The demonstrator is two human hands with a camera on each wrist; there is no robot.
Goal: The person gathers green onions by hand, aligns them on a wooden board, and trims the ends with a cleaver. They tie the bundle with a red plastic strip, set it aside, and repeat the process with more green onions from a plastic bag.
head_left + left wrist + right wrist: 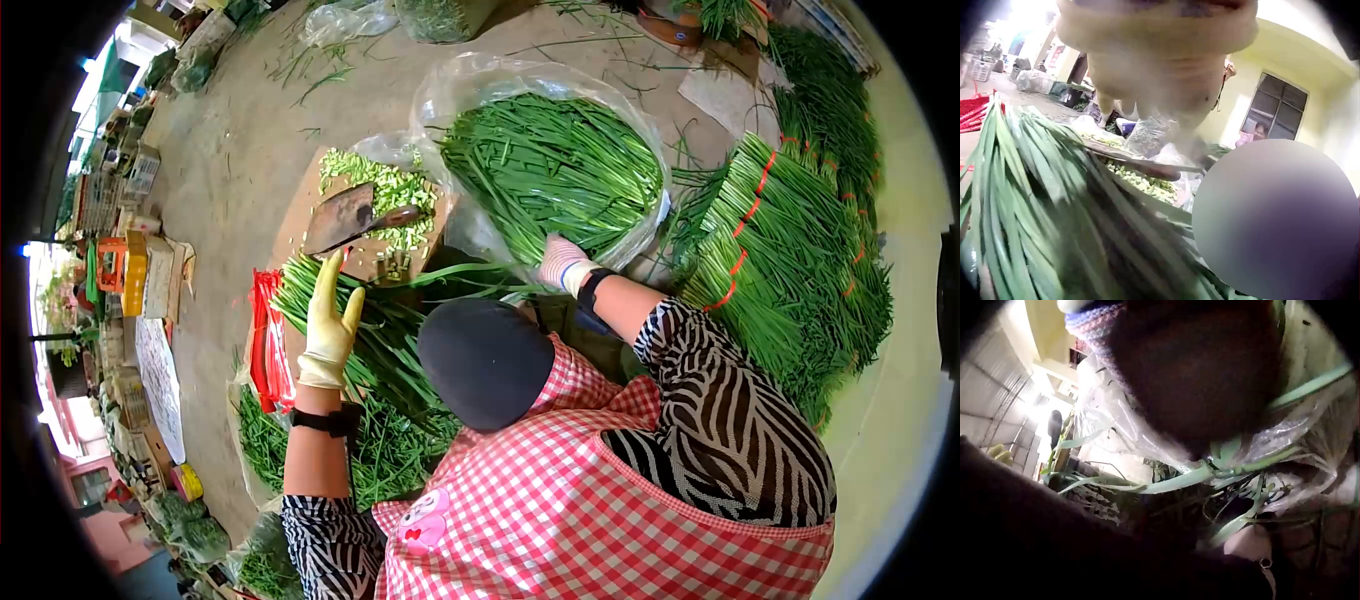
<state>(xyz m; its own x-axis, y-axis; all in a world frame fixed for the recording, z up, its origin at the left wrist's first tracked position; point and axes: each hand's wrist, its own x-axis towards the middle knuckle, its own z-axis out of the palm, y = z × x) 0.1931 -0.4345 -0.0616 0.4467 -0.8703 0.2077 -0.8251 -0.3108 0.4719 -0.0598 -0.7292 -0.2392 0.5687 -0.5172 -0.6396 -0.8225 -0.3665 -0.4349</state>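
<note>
My left hand (328,330), in a yellow rubber glove, is raised over a bunch of long green leafy stalks (385,340), its fingers straight and thumb apart. The same glove (1154,75) looms above the stalks in the left wrist view. My right hand (567,264), in a striped knit glove, is at the near edge of a clear plastic bag (440,100) filled with garlic chives (560,165). Its fingers are hidden from above and dark in the right wrist view; I cannot tell their grip. A cleaver (345,218) lies on the cutting board (290,225) among chopped pale stems (400,190).
Red plastic strips (268,340) hang left of the stalks. Bundles of chives tied with red bands (765,250) are stacked at the right along the wall. Cut greens (390,460) fill a bag below my left arm. An orange crate (134,272) stands far left.
</note>
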